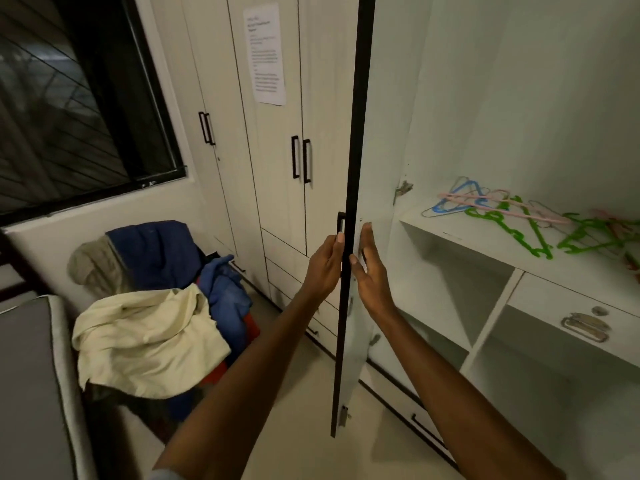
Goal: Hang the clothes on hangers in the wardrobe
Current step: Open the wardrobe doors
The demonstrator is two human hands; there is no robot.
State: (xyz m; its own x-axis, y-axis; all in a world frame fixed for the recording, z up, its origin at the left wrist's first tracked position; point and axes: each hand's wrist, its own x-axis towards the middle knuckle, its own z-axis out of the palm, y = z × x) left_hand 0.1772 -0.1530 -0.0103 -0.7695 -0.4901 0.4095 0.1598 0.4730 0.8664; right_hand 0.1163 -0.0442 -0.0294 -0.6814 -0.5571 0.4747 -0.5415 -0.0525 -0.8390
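The white wardrobe door [356, 140] stands edge-on in the middle of the view, swung open. My left hand [323, 263] is closed around its black handle on the outer face. My right hand [369, 268] lies flat with fingers apart against the inner face. Inside the wardrobe, a pile of plastic hangers [519, 220], green, pink and blue, lies on a white shelf [460, 242]. A heap of clothes [156, 306], cream, blue and grey-green, sits at the lower left below the window.
Closed wardrobe doors [273, 150] with black handles and a taped paper sheet stand behind the open door. A drawer with a metal handle [585, 327] sits under the hanger shelf. A dark window [69, 98] fills the upper left. A grey mattress edge [31, 375] is at left.
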